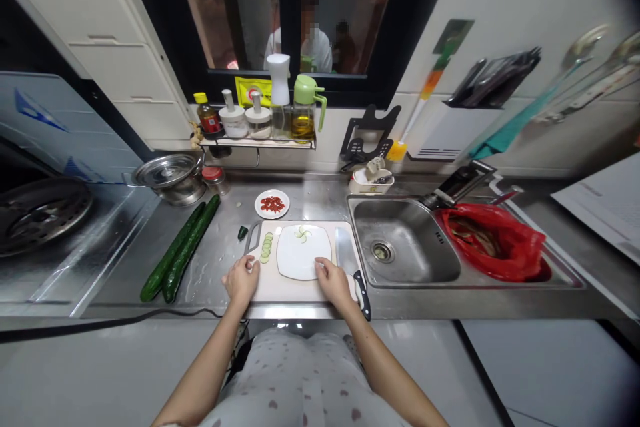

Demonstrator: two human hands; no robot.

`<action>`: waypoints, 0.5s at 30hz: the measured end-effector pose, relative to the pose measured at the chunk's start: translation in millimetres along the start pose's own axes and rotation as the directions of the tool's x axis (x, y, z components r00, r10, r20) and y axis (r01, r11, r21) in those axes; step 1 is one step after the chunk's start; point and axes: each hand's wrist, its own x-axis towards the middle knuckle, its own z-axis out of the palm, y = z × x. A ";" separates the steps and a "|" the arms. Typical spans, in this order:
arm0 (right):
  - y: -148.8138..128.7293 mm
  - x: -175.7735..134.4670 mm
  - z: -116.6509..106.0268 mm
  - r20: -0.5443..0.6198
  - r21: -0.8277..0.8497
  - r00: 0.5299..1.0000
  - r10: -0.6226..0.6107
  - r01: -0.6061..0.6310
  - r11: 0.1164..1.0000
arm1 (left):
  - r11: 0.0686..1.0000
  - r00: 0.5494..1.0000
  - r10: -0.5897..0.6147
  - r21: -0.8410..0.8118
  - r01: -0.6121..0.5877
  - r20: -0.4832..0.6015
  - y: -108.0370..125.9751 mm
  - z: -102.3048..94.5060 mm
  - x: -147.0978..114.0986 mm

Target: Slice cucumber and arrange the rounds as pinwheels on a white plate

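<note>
A white square plate (300,261) lies on the pale cutting board (293,292), with thin cucumber pieces (302,234) fanned out near its far edge. My left hand (242,281) rests at the board's left edge, fingers loosely bent and thumb apart, holding nothing visible. Just beyond it is a row of overlapping cucumber slices (267,248). My right hand (334,285) reaches over the plate's right rim, its fingers loosely curled and nothing visible in them. A kitchen knife (345,248) lies on the board's right side, its black handle pointing towards me.
Two whole cucumbers (190,250) lie left, and a dark green cucumber end (243,233) sits by the board. Behind it stands a small plate of red pieces (272,204). The sink (407,260) and a red plastic bag (495,243) are right; a steel pot (173,177) stands left.
</note>
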 end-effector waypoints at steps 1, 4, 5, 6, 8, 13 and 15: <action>-0.3 -0.8 -0.8 -0.003 -0.009 1.000 0.003 -0.003 1.000 | 1.000 1.000 -0.004 0.008 0.004 0.007 2.1 -0.7 0.9; -0.3 -3.2 -2.4 -0.004 -0.017 1.000 0.016 -0.016 1.000 | 0.999 0.999 -0.018 0.036 0.016 0.036 8.9 -0.1 2.8; 0.0 -4.0 -2.7 -0.003 -0.016 1.000 0.017 -0.017 1.000 | 0.999 0.999 -0.021 0.047 0.019 0.042 10.7 1.0 3.3; 0.5 -4.8 -2.9 -0.002 -0.015 1.000 0.014 -0.014 1.000 | 0.998 0.999 -0.024 0.056 0.021 0.043 12.2 2.4 3.8; 1.7 -6.3 -3.1 -0.008 -0.012 1.000 0.002 -0.002 1.000 | 0.997 0.999 -0.021 0.070 0.019 0.036 13.6 5.6 4.9; 3.5 -8.1 -3.4 -0.035 -0.001 0.999 -0.024 0.024 1.000 | 0.997 1.000 0.011 0.078 -0.012 0.016 11.6 13.4 8.0; 3.4 -8.2 -3.4 -0.039 0.008 0.999 -0.027 0.027 1.000 | 0.997 1.000 0.022 0.067 -0.022 0.011 10.6 15.3 8.7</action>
